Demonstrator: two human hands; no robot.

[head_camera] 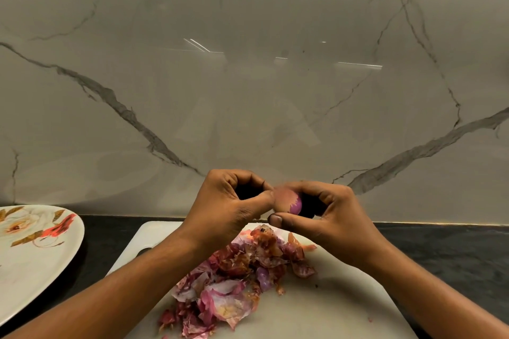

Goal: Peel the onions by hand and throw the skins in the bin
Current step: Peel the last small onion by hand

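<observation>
Nearby, item 1: 1 white cutting board (316, 308) on a dark countertop (446, 250), its back edge close to a grey-veined marble wall (248, 77). From where I stand, both forearms reach across the board from the near side and hide parts of its left and right edges.

Item 2: 1 plate (35, 270), off-white with printed orange and brown flowers. It sits on the counter left of the board, apart from it, and is cut off by the frame edge.

Item 3: 1 loose heap of onion skins (237, 281), pink, purple and papery brown, lying on the middle of the board just below the hands. The pieces are too tangled to count.

Item 4: 1 onion (289, 202), small, held in the air over the board's far end between the 2 hands. Purple flesh shows on its right side; its left side is a pink blur.

Left hand (228, 201): fingers curled, thumb and fingertips pinching the onion's left side. Whether they have loose skin or the bulb itself, I cannot tell.

Right hand (327, 209): fingers curled round the onion's right end, thumb reaching beneath it.
</observation>
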